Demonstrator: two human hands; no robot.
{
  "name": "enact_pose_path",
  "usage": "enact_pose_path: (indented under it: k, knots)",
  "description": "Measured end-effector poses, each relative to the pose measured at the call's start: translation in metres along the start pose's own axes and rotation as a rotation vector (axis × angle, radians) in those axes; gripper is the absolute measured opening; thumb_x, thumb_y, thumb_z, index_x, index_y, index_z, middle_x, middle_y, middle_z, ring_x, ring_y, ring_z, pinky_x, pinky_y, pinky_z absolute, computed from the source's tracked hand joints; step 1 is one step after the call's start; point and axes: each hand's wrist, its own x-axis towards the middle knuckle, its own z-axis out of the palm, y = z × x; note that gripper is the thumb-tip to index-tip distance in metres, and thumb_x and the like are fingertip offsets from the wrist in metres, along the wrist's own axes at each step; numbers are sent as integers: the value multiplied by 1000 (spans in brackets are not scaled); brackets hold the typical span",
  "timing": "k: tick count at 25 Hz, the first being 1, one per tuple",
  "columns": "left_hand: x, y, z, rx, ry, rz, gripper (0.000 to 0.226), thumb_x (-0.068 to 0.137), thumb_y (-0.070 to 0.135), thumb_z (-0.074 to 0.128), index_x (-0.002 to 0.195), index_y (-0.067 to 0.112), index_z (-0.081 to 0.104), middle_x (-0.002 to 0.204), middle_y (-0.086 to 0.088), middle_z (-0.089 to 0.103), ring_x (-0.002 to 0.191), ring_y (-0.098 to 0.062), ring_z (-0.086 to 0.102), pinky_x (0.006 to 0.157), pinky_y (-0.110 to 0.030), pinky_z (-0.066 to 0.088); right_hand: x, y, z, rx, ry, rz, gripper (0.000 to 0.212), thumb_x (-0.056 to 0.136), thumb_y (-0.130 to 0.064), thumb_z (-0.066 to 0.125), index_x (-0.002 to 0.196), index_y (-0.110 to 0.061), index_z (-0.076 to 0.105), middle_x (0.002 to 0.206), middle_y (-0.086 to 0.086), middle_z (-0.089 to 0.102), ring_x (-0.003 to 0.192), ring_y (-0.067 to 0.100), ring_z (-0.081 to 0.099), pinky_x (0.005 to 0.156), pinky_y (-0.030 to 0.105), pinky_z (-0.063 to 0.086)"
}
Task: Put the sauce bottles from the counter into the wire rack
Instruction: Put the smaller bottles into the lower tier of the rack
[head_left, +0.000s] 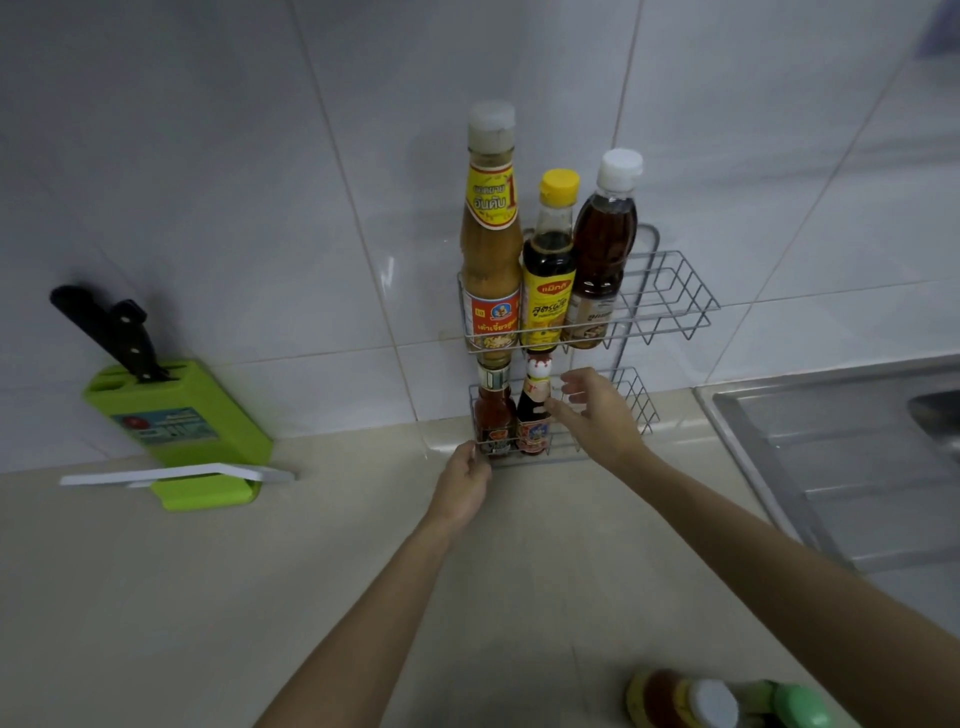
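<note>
A two-tier wire rack (670, 291) stands against the tiled wall. Its upper tier holds a tall tan sauce bottle (491, 234), a yellow-capped dark bottle (548, 270) and a white-capped brown bottle (602, 249). On the lower tier stand a red sauce bottle (492, 415) and a dark bottle with a white top (534, 410). My left hand (465, 483) grips the lower tier's front left corner. My right hand (597, 415) is beside the dark bottle, fingers apart, fingertips touching or nearly touching it. More bottles (717, 701) stand blurred on the counter at the bottom right.
A green knife block (176, 421) with black-handled knives (111, 332) leans by the wall at left, a white board (176, 475) in its slot. A steel sink (841, 447) lies to the right. Beige counter (208, 597) stretches in front.
</note>
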Motion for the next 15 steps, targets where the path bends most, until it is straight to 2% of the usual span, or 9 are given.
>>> enact_pose_path:
  k: [2, 4, 6, 8, 10, 12, 15]
  knots:
    - [-23, -13, 6, 65, 73, 6, 33, 95, 9, 45, 127, 8, 54, 121, -4, 59, 112, -21, 54, 94, -29, 41, -29, 3, -19, -31, -68, -59, 30, 89, -30, 63, 112, -11, 59, 108, 6, 63, 96, 15, 58, 82, 29, 49]
    - [-49, -33, 23, 209, -3, 87, 30, 91, 3, 51, 119, 3, 60, 118, -10, 64, 111, -25, 60, 94, -28, 44, -68, 5, -45, -92, -185, -130, 19, 89, -27, 64, 102, -13, 64, 98, 0, 66, 90, 12, 62, 80, 32, 53]
    - [-74, -49, 42, 364, -217, 173, 33, 88, 1, 55, 120, 2, 61, 123, -15, 63, 117, -27, 60, 99, -27, 44, -101, 2, -70, -141, -290, -172, 12, 89, -25, 63, 95, -15, 66, 90, -4, 68, 84, 8, 63, 75, 28, 53]
    - [-108, -52, 58, 459, -469, 253, 47, 87, 6, 59, 133, 9, 51, 136, -9, 52, 129, -20, 50, 105, -26, 40, -133, -4, -97, -215, -336, -196, 10, 89, -24, 62, 93, -16, 67, 89, -3, 69, 81, 7, 62, 72, 24, 51]
    - [-138, -45, 70, 532, -637, 331, 61, 86, 17, 64, 142, 17, 40, 141, 0, 42, 133, -11, 40, 111, -26, 35, -161, -9, -120, -275, -347, -212, 11, 91, -26, 60, 94, -18, 67, 88, -4, 69, 79, 7, 61, 71, 24, 51]
    - [-165, -36, 82, 532, -675, 393, 67, 80, 28, 70, 140, 22, 42, 141, 4, 45, 130, -9, 43, 110, -27, 37, -187, -12, -132, -329, -378, -240, 11, 91, -31, 58, 93, -22, 65, 85, -6, 68, 75, 7, 61, 69, 26, 52]
    - [-193, -23, 104, 399, -576, 359, 51, 77, 27, 73, 124, 23, 53, 125, 1, 60, 113, -14, 58, 99, -31, 48, -221, -13, -140, -525, -414, -311, 18, 90, -41, 57, 99, -26, 63, 91, -8, 63, 77, 8, 58, 72, 30, 52]
